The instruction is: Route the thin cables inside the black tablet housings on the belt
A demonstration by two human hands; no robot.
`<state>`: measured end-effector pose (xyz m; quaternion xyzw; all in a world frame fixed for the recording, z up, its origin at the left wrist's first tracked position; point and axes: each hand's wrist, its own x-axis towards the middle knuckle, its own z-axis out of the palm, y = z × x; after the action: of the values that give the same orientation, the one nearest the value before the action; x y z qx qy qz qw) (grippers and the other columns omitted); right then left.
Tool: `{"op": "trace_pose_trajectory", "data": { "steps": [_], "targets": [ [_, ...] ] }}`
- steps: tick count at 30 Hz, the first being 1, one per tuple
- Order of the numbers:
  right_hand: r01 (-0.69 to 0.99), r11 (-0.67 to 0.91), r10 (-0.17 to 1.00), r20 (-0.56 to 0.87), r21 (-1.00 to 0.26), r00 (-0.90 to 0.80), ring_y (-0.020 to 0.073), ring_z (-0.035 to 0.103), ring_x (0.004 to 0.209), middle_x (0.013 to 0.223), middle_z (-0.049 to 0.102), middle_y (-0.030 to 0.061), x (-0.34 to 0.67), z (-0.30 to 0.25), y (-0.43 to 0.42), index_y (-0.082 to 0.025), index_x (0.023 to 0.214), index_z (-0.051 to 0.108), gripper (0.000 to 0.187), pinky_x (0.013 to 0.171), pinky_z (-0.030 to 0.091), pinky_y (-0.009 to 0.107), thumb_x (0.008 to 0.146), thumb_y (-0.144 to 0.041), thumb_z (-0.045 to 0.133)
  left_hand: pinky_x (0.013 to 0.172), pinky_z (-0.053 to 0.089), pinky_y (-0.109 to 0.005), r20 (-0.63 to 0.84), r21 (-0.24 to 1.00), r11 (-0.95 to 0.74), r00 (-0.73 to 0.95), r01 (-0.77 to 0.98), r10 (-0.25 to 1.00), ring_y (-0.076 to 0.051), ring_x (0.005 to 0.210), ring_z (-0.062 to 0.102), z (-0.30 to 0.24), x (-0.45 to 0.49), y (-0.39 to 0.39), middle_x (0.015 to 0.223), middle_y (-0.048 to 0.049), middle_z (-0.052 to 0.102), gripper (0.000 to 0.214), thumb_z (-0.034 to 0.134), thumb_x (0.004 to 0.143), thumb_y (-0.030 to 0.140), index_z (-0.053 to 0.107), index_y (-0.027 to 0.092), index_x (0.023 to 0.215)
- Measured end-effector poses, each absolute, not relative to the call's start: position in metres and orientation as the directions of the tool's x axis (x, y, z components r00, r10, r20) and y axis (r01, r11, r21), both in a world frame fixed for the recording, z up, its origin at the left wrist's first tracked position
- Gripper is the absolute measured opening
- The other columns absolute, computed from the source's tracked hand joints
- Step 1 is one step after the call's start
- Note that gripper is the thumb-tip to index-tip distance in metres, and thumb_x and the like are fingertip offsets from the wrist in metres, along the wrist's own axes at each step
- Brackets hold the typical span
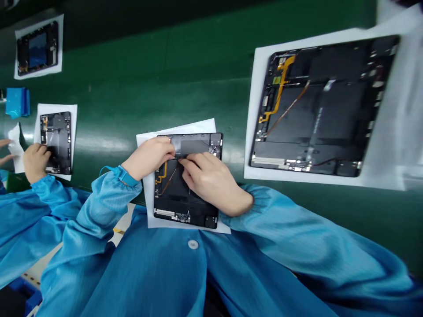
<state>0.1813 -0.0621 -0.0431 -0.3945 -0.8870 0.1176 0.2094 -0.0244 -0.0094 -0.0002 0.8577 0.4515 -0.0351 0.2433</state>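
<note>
Matt black tablet (175, 200), smooth white paper (201, 127), glossy green tabletop (185, 103).

Soft, moderate light falls across the middle of the frame, leaving a pale sheen on the green bench (231, 97) and silky highlights on the blue sleeves (317, 242), while the top edge sinks into near-black shadow. Wide-angle distortion stretches the far right, where the white sheet (386, 154) blurs into a hazy brightness. Near the centre, the opened tablet (175, 198) looks crisper, though its smallest parts are hard to make out.
</note>
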Motion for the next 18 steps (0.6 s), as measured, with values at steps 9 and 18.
{"op": "trace_pose_trajectory", "data": {
  "steps": [9,18],
  "targets": [
    [0.555,0.559,0.812,0.269,-0.616,-0.518,0.0247,0.065,0.090,0.099,0.072,0.0123,0.182,-0.034,-0.064,-0.016,0.107,0.072,0.025,0.084,0.055,0.040,0.097,-0.013,0.050,0.087,0.054,-0.031,-0.274,0.362,-0.438,0.543,0.823,0.794,-0.019,0.092,0.068,0.018,-0.015,-0.019,0.097,-0.0078,0.071,0.017,0.055,0.096,0.007,0.070,0.014,0.099],
    [0.282,0.507,0.577,0.078,-0.815,-0.813,0.0237,0.073,0.091,0.098,0.075,0.0101,0.150,-0.027,-0.071,-0.016,0.099,0.072,0.014,0.081,0.059,0.038,0.098,-0.017,0.058,0.071,0.054,-0.025,-0.179,0.772,-0.077,0.333,0.631,0.926,-0.011,0.069,0.060,0.068,-0.032,-0.075,0.088,-0.0021,0.070,0.013,0.063,0.095,0.024,0.070,0.020,0.105]
  ]
}}
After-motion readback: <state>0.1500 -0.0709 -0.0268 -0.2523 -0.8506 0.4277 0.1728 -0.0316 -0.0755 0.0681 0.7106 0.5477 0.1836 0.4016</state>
